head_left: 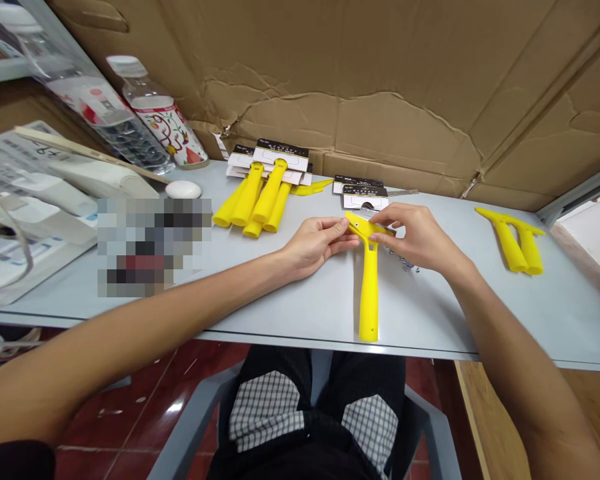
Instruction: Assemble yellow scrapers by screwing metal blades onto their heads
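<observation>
A yellow scraper [369, 287] with a wide head lies upright before me, its round handle toward the table's front edge. My left hand [317, 247] is closed, thumb and fingers pinching the left end of the head. On the head's right side, my right hand [413, 233] is also closed, with thumb and fingertips gripping it. A greyish strip shows along the head's top edge, partly hidden by the right fingers. Just beyond it lie black-and-white header cards [365, 197]. Several small screws [407, 264] are scattered beneath and beside my right hand.
Several yellow handles with cards [275, 193] are piled at the back left. Two yellow scraper pieces [517, 240] lie at the right. Drink bottles [165, 127], a white oval object [183, 190] and papers [35, 233] occupy the left. A cardboard wall [360, 80] stands behind the table.
</observation>
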Motion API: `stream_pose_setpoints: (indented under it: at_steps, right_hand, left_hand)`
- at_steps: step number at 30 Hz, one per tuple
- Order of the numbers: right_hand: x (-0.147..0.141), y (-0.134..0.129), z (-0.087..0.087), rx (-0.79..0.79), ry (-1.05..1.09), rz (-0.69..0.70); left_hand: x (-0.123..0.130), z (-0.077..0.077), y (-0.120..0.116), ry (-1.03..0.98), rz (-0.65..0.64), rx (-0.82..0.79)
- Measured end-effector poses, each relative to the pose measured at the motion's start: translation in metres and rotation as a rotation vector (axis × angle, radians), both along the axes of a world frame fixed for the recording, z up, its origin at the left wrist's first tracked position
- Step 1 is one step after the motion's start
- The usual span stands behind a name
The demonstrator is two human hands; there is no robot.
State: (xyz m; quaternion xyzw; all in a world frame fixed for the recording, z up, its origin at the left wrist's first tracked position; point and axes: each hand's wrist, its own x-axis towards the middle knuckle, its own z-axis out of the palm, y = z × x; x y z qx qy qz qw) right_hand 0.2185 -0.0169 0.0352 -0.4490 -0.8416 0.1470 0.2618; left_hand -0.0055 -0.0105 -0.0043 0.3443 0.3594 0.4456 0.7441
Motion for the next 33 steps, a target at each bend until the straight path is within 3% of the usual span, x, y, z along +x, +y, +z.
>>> stream_pose_setpoints:
  at_steps: [10, 18, 24, 33]
  right_hand:
    - [-0.001, -0.005, 0.005, -0.111, 0.101, -0.071]
    - [0.004, 0.003, 0.006, -0.408, 0.303, -0.273]
    - [0.012, 0.010, 0.004, -0.629, 0.423, -0.192]
    - [0.013, 0.010, 0.005, -0.657, 0.482, -0.161]
  left_hand:
    - [-0.003, -0.005, 0.004, -0.010, 0.005, 0.033]
    - [-0.001, 0.001, 0.003, -0.002, 0.036, 0.010]
    - [-0.002, 0.003, 0.004, -0.001, 0.044, 0.016]
    - [-0.003, 0.002, 0.000, -0.005, 0.017, 0.072]
